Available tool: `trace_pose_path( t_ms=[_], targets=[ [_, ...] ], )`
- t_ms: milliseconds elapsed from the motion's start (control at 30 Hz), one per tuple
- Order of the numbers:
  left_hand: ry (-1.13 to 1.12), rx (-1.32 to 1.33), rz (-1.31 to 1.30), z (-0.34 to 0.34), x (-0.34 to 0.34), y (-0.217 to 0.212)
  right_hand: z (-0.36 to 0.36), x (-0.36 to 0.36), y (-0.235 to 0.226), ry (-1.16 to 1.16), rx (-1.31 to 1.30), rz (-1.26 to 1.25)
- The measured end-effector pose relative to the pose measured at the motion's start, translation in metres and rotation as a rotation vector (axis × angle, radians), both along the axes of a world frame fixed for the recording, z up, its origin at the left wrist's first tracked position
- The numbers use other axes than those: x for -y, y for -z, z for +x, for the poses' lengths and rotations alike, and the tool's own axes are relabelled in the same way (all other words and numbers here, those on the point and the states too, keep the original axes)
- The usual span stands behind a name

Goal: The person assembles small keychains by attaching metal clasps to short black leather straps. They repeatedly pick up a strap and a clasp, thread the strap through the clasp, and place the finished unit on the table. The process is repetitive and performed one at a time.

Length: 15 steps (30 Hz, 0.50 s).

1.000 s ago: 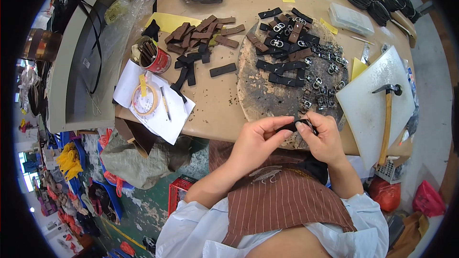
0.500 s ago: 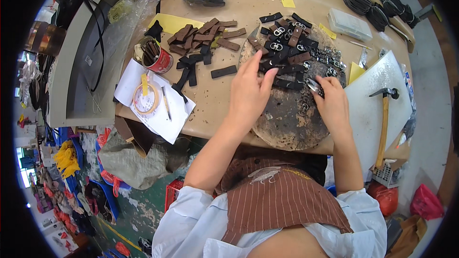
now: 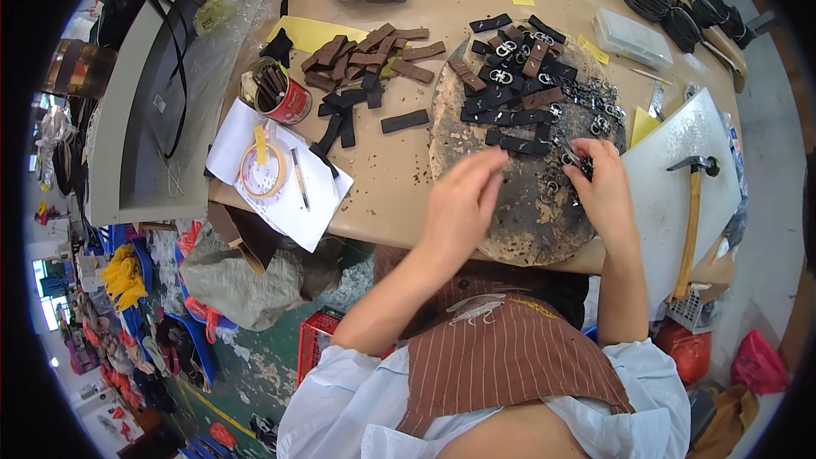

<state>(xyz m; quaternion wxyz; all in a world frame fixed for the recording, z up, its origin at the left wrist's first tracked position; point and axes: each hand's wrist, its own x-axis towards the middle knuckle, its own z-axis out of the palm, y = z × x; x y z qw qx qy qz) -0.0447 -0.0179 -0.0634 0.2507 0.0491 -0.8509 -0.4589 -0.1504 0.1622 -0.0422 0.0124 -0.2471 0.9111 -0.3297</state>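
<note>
My right hand [image 3: 605, 191] is closed in a pinch over the right part of a round, worn board [image 3: 544, 234]. Between its thumb and fingers is a small metal clasp [image 3: 581, 155], mostly hidden by the fingertips. My left hand [image 3: 466, 204], slightly blurred, hovers above the board's left side with thumb and fingers apart, holding nothing. Just beyond it lies a black strap piece [image 3: 517, 144] on the board. Farther back, black and brown strap pieces with silver metal rings [image 3: 501, 76] are heaped. More small metal hardware [image 3: 600, 102] lies at the board's right.
Loose brown strips [image 3: 374, 51] and a black strip [image 3: 405, 121] lie left of the board. A red tin [image 3: 293, 104] stands near a tape roll [image 3: 262, 172] on paper. At right are a hammer [image 3: 691, 221] on a white sheet [image 3: 659, 178] and a clear box [image 3: 633, 38].
My left hand has drawn back toward me, away from the strap pieces. My right hand stays near the hardware, and the shiny clasp in it shows less. The view has shifted slightly.
</note>
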Motion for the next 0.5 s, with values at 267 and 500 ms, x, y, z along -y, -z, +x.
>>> trace_pose_path(
  t_ms=[267,500],
  targets=[
    [-0.008,0.082,-0.114,-0.071,0.060,0.006,0.011,-0.001,-0.002,0.048,0.108,-0.110],
    [0.011,0.283,0.404,-0.071,0.063,0.001,0.012,-0.010,0.004,0.016,0.101,-0.207]
  ],
)
